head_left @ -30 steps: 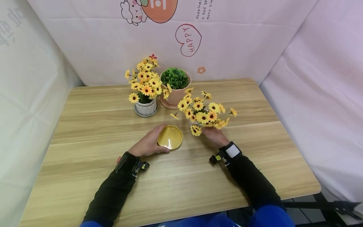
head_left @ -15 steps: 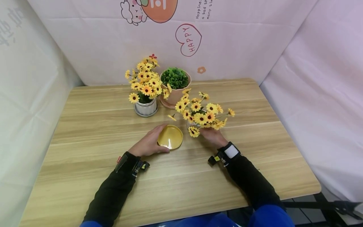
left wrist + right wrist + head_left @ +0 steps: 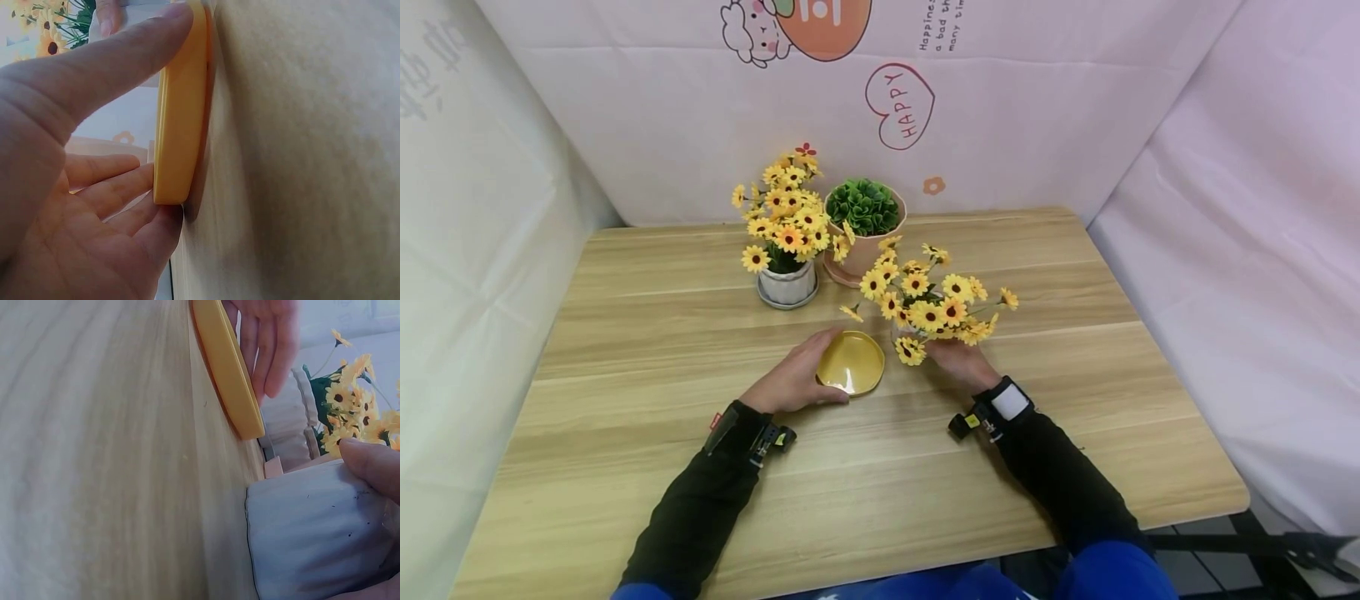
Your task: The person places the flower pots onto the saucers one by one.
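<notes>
My left hand holds a shallow yellow saucer by its left side, thumb at the near rim and fingers at the far rim. In the left wrist view the saucer's side wall stands between thumb and fingers, low at the wooden surface. To the right of it, my right hand grips a white flowerpot full of yellow daisy-like flowers. From above, the blooms hide most of that pot and the fingertips. The right wrist view has the thumb on the pot's side, its base close to the tabletop.
Behind the saucer stands a second white pot of yellow flowers on a grey saucer. Beside it is a pink pot with a round green plant, near the back of the wooden table. A printed white cloth hangs behind.
My right hand has shifted slightly left with the flowerpot, closer to the yellow saucer, and the movement has slowed. The left hand and the saucer stay where they were.
</notes>
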A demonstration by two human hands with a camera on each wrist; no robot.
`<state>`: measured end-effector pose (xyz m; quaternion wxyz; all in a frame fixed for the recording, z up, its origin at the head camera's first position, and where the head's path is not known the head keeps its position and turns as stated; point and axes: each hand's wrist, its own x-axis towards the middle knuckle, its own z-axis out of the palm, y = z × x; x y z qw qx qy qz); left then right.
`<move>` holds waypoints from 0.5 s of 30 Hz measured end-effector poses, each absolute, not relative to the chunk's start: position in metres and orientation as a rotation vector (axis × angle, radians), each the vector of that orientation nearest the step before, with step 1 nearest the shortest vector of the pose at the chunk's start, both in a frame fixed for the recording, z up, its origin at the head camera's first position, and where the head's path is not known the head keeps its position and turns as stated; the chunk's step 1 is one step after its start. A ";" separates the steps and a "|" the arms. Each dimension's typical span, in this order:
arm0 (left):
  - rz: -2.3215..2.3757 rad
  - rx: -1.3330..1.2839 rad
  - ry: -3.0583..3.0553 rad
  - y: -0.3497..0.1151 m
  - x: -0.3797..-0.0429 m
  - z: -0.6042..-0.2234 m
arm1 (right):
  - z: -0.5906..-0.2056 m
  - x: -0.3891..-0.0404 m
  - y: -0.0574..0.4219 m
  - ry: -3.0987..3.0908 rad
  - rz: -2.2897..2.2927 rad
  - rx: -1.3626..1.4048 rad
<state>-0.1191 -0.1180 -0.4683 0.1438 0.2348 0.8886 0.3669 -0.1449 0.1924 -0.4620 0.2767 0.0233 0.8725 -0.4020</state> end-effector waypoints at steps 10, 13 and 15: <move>1.054 0.679 2.568 -0.119 -0.120 -0.469 | -0.460 -0.144 0.189 2.323 -1.057 0.033; 1.065 0.688 2.568 -0.119 -0.119 -0.469 | -0.460 -0.144 0.190 2.329 -1.043 0.009; 1.078 0.696 2.568 -0.119 -0.119 -0.469 | -0.459 -0.144 0.189 2.324 -1.053 -0.008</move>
